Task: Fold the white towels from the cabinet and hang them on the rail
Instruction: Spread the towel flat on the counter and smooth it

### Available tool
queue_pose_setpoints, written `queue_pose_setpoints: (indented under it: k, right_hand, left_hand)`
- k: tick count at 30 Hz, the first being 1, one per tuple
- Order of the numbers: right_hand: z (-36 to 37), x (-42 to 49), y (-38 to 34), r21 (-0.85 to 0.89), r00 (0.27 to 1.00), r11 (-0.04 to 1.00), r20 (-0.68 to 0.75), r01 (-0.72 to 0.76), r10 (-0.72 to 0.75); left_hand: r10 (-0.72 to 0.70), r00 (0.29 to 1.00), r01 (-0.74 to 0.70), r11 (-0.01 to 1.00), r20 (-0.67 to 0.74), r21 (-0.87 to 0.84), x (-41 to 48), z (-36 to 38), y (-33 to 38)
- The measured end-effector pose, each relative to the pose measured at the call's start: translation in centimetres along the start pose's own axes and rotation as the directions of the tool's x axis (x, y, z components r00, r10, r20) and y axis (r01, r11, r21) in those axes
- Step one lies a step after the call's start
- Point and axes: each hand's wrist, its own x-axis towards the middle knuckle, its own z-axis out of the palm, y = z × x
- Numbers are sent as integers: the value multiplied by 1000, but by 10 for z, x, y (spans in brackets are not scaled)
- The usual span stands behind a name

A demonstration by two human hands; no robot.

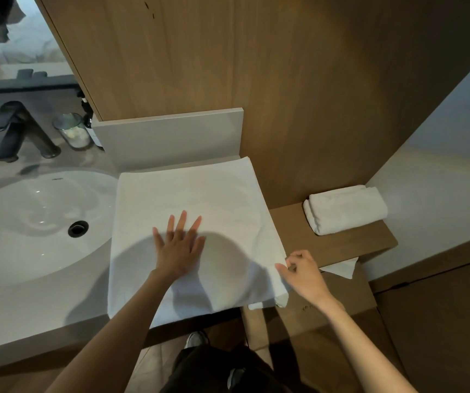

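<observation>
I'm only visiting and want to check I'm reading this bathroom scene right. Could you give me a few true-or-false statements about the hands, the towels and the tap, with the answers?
1. The left hand lies flat on the spread towel. True.
2. A folded towel sits on the wooden shelf. True.
3. The right hand grips the folded towel. False: it pinches the right edge of the spread towel.
4. The tap is white. False: it is black.
</observation>
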Motion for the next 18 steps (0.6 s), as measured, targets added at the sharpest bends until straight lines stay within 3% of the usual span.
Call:
queue_pose_setpoints:
  k: [5, 7, 9, 11, 15, 18]
  right_hand:
    - [7, -3, 15, -1, 994, 994, 7, -108, 108]
    - [10, -7, 12, -70, 993, 994, -88, -87, 81]
    - [15, -12, 3, -163, 960, 987, -272, 17, -61]
    - [25, -16, -21, -235, 893, 953, -363, 190, -267]
    - [73, -3, -75, -178, 856, 885, -233, 430, -462]
    - [109, 16, -96, -197, 877, 873, -101, 446, -471]
  left_hand:
    - [11, 1000, -11, 1000, 7, 16, 0, 1, 0]
    - [19, 999, -19, 1000, 36, -3, 1, 0, -2]
    - [38, 999, -36, 997, 36, -71, -4, -3, -4]
    - [60, 997, -66, 991, -57, -118, -19, -4, -2]
    - [22, 982, -52, 986, -186, -156, -56, 7, 19]
    - [-42, 979, 12, 989, -198, -150, -69, 19, 25]
